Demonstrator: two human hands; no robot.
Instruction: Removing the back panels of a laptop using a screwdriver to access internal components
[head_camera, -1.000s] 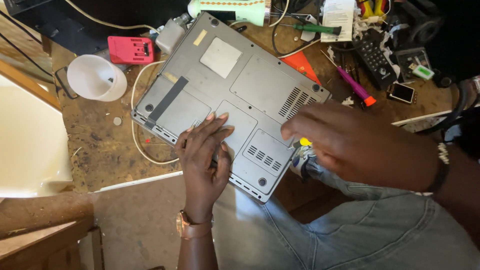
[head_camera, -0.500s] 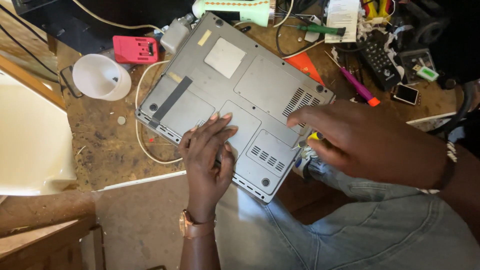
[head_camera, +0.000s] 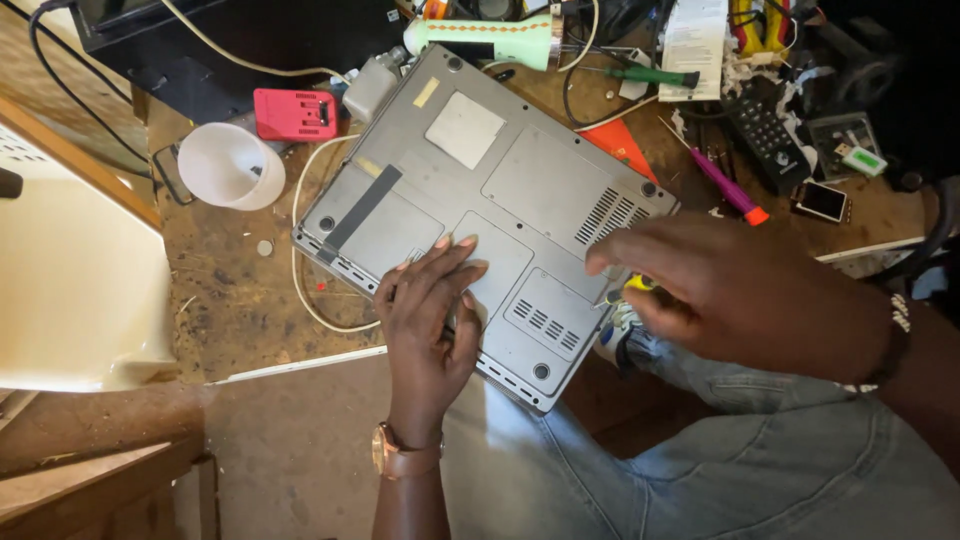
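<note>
A grey laptop (head_camera: 520, 180) lies upside down and askew on the worn wooden table (head_camera: 240, 300), its near corner jutting over my lap. My left hand (head_camera: 430, 320) rests flat on its underside near the front edge, fingers stretched over a panel, with a brown-strapped watch on the wrist. My right hand (head_camera: 740, 295) hovers at the laptop's right edge, fingers curled around a small tool with a yellow part (head_camera: 640, 283); most of the tool is hidden beneath the hand.
A white plastic cup (head_camera: 225, 165) and a red box (head_camera: 295, 113) sit left of the laptop. A white cable (head_camera: 305, 290) loops beside it. A pale green torch (head_camera: 500, 40), green screwdriver (head_camera: 645, 75), pink pen (head_camera: 730, 190), remote control (head_camera: 770, 135) and small phone (head_camera: 822, 201) crowd the back right.
My right hand has slid right, off the laptop's near right corner to just past its edge, carrying the yellow tool. My left hand stays on the underside.
</note>
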